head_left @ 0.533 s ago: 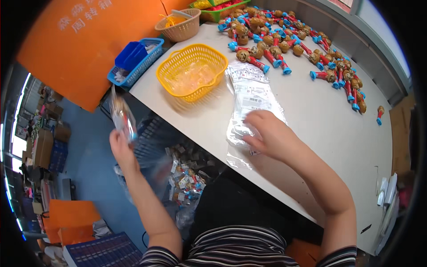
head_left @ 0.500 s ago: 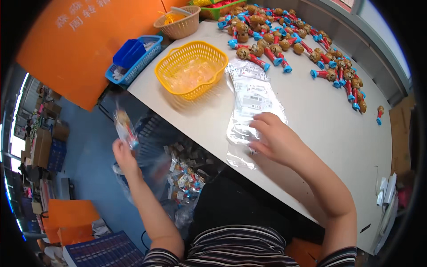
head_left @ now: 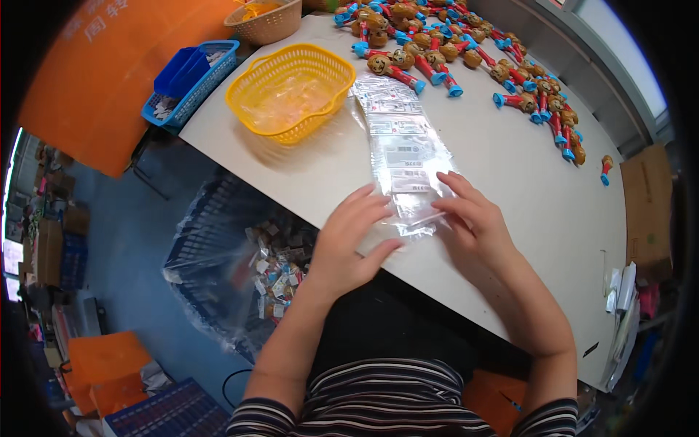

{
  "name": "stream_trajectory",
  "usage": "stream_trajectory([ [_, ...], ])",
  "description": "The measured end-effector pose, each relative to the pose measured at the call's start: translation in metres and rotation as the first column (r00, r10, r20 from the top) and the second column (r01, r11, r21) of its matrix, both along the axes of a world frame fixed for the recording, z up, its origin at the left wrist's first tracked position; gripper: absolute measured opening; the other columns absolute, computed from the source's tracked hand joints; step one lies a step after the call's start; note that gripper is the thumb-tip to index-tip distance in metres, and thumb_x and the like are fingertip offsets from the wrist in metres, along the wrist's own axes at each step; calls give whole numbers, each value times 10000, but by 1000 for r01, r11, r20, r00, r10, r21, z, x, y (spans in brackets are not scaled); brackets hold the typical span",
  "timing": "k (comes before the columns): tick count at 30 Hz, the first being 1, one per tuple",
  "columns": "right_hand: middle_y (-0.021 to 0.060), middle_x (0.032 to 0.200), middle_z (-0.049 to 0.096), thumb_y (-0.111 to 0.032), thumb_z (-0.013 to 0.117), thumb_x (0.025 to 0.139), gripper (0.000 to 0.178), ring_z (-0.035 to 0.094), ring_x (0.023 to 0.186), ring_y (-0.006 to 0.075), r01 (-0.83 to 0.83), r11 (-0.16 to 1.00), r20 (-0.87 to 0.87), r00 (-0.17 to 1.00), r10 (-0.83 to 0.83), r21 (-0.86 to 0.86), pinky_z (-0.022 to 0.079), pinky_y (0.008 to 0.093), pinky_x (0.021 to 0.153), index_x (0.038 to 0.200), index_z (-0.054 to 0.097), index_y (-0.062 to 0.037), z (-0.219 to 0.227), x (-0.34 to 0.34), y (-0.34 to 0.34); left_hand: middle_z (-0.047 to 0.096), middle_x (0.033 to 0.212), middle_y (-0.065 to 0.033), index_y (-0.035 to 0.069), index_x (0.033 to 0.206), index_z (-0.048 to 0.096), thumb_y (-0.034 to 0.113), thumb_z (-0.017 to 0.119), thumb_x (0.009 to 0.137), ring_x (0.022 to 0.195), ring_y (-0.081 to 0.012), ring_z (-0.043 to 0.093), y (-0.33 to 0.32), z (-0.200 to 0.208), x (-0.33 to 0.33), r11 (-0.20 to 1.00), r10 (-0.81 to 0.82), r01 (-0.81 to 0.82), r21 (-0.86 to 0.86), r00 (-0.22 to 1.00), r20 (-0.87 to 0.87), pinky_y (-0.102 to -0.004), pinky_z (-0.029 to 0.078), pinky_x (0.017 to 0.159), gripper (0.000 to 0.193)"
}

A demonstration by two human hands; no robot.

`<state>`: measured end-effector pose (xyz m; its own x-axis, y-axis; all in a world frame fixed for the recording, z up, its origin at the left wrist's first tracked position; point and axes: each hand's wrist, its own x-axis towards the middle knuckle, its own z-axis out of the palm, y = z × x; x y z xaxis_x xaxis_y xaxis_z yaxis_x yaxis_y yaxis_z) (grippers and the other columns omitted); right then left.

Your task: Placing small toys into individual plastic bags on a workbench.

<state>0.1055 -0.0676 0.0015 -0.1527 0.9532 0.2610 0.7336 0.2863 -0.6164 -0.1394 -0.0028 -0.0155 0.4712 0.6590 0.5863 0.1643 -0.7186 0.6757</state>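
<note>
The left hand (head_left: 353, 244) is spread at the bags (head_left: 405, 149); whether the right hand (head_left: 477, 222) pinches one, I cannot tell. Overlapping, they could cling and slide together.

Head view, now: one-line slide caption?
Left hand and right hand at the plastic bags on the table, yellow basket and toys beyond.

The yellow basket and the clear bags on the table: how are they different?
The yellow basket stands open-topped with holed walls, while the clear bags lie flat, overlapping in a row. The basket is yellow; the bags are shiny and see-through, with printed patches. The left hand and right hand are at the bags' near end; neither is at the basket. Both are on the white table.
</note>
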Motion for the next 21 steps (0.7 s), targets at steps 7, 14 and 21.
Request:
stream_trajectory([
  [7,126,1227,656,-273,591,1012,391,659,988,154,141,745,-611,484,-627,-653,543,281,790,1283,568,8,16,3,-4,640,1264,-181,55,1205,650,234,591,977,1276,-407,525,24,-13,64,975,-38,-6,-221,980,-194,-535,366,1095,296],
  [14,68,963,684,-423,624,979,498,590,698,101,278,739,-509,576,-640,-614,500,230,628,1215,598,14,15,11,5,699,1075,-152,40,1052,674,105,612,938,1107,-383,633,14,-16,77,983,182,-183,11,972,-147,-529,438,1027,145],
  [21,65,883,690,-424,596,991,458,650,734,116,49,625,-469,616,-633,-779,509,233,594,1080,663,20,37,12,4,712,908,-112,50,957,687,-34,678,785,874,-297,704,-11,-2,90,954,121,-111,278,993,-18,-434,560,855,192],
])
